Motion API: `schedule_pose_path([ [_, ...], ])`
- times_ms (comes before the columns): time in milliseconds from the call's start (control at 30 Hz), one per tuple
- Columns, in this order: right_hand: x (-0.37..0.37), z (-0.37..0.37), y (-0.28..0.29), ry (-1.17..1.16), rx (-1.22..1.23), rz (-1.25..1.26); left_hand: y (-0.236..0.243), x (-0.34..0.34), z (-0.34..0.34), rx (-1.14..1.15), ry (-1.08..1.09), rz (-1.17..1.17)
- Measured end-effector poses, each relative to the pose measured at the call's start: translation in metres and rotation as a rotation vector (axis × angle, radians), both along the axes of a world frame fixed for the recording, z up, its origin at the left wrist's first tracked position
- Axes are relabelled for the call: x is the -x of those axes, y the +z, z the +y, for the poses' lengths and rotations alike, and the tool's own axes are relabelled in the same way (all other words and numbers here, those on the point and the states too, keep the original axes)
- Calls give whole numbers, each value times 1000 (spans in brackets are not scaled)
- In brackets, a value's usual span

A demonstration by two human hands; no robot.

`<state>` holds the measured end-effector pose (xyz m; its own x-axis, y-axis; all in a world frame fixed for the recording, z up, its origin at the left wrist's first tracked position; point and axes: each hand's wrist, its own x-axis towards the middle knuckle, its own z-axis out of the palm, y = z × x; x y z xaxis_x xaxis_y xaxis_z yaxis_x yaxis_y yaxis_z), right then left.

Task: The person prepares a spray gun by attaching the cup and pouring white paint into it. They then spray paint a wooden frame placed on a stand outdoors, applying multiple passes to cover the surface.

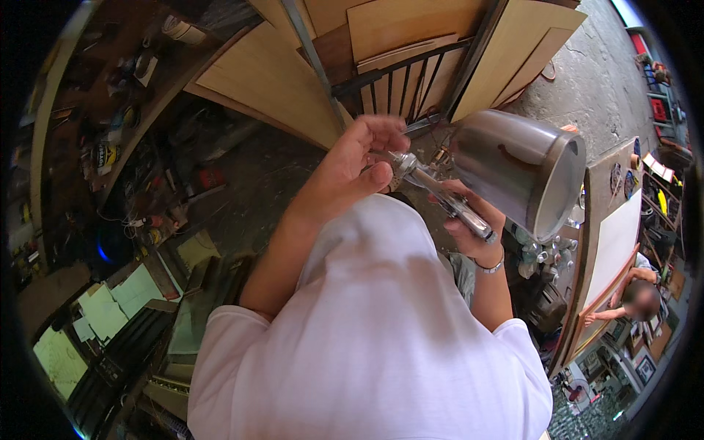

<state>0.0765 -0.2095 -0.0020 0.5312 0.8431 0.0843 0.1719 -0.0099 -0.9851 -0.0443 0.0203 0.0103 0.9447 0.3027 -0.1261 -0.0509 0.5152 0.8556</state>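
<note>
Leaning ahead of the left grip [356, 158] are large wooden sheets [418, 26]. Well right of the right grip [485, 209] stands a counter [601, 174]. A metal spray gun [422, 176] spans the grips, its cup [506, 158] beyond the right one, which wraps the handle [475, 222]. The left grip half-curls at its front end [402, 160]; whether closed on it, I cannot tell. A silvery wristband [490, 267] sits just behind the right grip.

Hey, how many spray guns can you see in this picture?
1. The spray gun, with its large metal cup, is in the right grip, one end near the left grip. Others could be hidden in the dark clutter at left.
</note>
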Motion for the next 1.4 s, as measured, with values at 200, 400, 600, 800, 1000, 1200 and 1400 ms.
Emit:
schedule_pose_path([
  [200,-2,-4,-13,53,-61,-74,-2,-5,-12,137,118,-182],
  [400,-4,-11,-19,90,-55,-114,0,-2,-2,96,-73,154],
  [600,2,-10,-12,72,-11,-31,-1,-6,-7,77,109,-249],
  [800,5,-4,-3,25,-43,45,-6,2,0,20,-80,95],
  [1000,4,-2,1,7,-7,26,-17,6,4,-21,-56,-31],
  [1200,6,-1,8,44,33,21,-37,-3,15,-428,42,-511],
  [1400,7,-5,0,-14,1,81,-18,-2,-4,-136,170,-3],
])
